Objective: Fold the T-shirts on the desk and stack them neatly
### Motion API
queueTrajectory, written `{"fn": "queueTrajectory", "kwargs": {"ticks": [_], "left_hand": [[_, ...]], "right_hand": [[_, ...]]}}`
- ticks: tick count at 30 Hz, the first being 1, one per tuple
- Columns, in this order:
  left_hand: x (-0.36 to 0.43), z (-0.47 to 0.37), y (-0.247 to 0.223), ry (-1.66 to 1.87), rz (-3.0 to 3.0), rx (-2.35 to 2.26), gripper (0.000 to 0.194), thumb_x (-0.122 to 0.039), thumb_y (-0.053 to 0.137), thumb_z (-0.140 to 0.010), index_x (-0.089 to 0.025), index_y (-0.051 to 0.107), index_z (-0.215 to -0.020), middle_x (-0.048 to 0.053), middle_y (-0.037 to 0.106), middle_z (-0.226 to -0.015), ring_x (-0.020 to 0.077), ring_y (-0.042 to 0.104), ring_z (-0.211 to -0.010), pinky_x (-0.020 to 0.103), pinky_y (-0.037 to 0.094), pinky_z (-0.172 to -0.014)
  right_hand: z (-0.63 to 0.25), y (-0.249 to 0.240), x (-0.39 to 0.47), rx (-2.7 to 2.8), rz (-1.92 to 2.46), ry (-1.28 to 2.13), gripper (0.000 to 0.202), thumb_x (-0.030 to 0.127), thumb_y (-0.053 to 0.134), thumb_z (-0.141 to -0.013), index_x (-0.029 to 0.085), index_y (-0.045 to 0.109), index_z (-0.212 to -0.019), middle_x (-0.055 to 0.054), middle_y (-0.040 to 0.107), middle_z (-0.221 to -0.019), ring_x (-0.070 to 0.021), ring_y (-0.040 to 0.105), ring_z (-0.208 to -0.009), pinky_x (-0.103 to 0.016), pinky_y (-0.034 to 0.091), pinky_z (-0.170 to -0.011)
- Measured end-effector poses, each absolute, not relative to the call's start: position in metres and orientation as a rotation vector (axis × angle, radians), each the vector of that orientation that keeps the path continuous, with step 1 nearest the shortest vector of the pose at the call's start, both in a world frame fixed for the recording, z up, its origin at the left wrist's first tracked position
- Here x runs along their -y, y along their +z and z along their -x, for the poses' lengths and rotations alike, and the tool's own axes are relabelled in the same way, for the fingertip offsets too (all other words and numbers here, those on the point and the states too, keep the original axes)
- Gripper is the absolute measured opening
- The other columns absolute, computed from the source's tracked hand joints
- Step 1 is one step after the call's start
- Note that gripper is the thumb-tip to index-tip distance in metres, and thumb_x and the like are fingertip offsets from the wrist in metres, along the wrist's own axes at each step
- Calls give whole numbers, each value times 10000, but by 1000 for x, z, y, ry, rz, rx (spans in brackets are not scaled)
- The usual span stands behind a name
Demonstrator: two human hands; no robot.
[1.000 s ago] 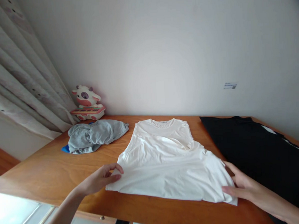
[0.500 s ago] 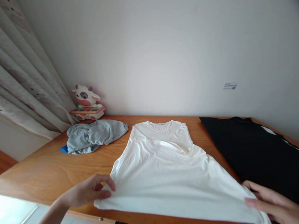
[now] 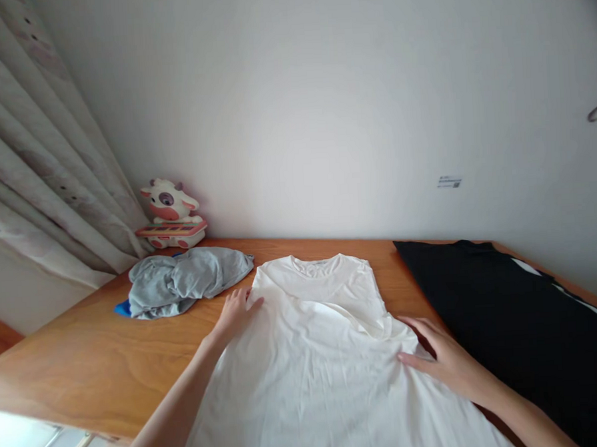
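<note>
A white T-shirt (image 3: 307,383) lies spread over the wooden table, its round neckline towards the wall and its lower part running out of view at the bottom. Across its chest a loose fold of cloth sags open. My left hand (image 3: 237,315) rests at the shirt's left side near the shoulder, thumb on the fabric and fingers along the edge, apart from the thumb. On the opposite side, my right hand (image 3: 440,353) touches the shirt's right edge just below the fold. Its thumb and fingers are spread, with no cloth pinched between them.
A crumpled grey garment (image 3: 189,279) with a blue part lies at the table's left. Behind it stands a cow-shaped toy keyboard (image 3: 171,217) beside the curtain (image 3: 39,150). A black garment (image 3: 508,306) covers the right side of the table (image 3: 85,355). The wall closes off the back.
Both hands have left the shirt's lower corners and moved forward along its sides, up towards the shoulders. The hem has dropped out of view at the bottom.
</note>
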State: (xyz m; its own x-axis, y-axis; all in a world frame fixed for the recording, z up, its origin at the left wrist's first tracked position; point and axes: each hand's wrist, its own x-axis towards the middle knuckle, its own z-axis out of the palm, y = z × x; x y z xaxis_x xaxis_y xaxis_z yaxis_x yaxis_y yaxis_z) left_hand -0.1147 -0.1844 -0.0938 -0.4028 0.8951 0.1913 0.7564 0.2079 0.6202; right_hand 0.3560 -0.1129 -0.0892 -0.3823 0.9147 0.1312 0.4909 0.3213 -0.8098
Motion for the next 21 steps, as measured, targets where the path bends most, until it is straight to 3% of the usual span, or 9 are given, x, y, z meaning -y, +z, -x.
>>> {"fn": "queueTrajectory", "kwargs": {"ticks": [3,6,9,13,18,21], "left_hand": [[158,86,-105,870,-1726,-2371,433,-354,586,-898,-114,631,-1255,222,635,-1286,367,553,-1236,517,388,-1082],[144,65,-111,876,-1786,-2295,426,-344,590,-908,-120,644,-1266,212,635,-1290,360,555,-1219,498,401,-1072],[138,61,-112,901,-1814,-2248,303,-340,624,-889,-171,714,-1124,164,655,-1220,342,578,-1161,475,418,-1049],[140,75,-100,1006,-1830,-2174,190,-346,634,-878,-190,705,-961,126,678,-1101,303,604,-1110,407,433,-1020],[148,94,-76,1359,-1604,-2003,313,-516,590,-911,-219,602,-1006,4,646,-811,185,597,-725,280,448,-670],[149,101,-70,1364,-1422,-1864,456,-564,695,-821,-210,555,-1071,-55,573,-643,151,535,-560,239,372,-523]], "right_hand": [[-359,-88,115,2088,1279,873,320,572,750,-742,259,707,-794,-24,695,-785,-233,645,-746,-324,529,-714],[-383,-91,120,2051,1379,838,304,560,727,-750,268,646,-725,25,586,-611,-183,552,-585,-284,453,-575],[-397,-89,125,2023,1390,787,335,564,732,-749,265,595,-686,26,570,-629,-171,527,-585,-274,437,-570],[-388,-76,122,2008,1267,869,362,572,688,-818,255,559,-702,-3,625,-772,-189,575,-724,-276,480,-697],[-374,-63,109,1661,1263,1025,471,650,687,-817,258,449,-713,59,440,-632,-132,419,-596,-217,400,-560],[-367,-62,105,1451,1261,1440,445,605,771,-769,262,487,-765,63,501,-671,-134,493,-625,-212,445,-578]]}}
